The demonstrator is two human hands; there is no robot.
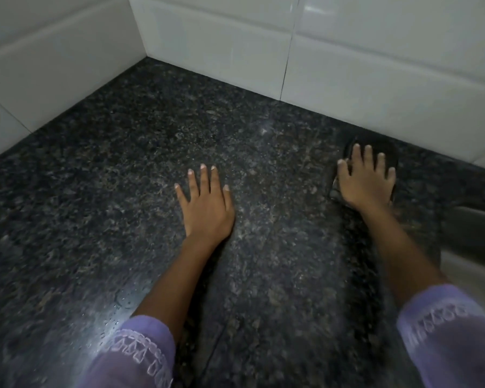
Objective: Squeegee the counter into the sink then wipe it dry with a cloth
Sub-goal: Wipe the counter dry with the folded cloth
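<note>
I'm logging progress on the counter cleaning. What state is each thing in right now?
Counter: dark stone, water droplets showing near the front left.
Cloth: dark, pressed flat on the counter under the right hand, near the back wall.
Right hand: fingers spread, palm down on the cloth.
Left hand: empty, flat on the counter, fingers spread.
Sink: only its edge shows at right.

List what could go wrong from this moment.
1. The right hand presses a dark cloth flat near the wall; a wide stroke may miss the strip along the tiles.
2. Droplets sit near the left sleeve, which could get wet.
3. The left hand lies flat on the counter and could slip on a damp patch.
</note>
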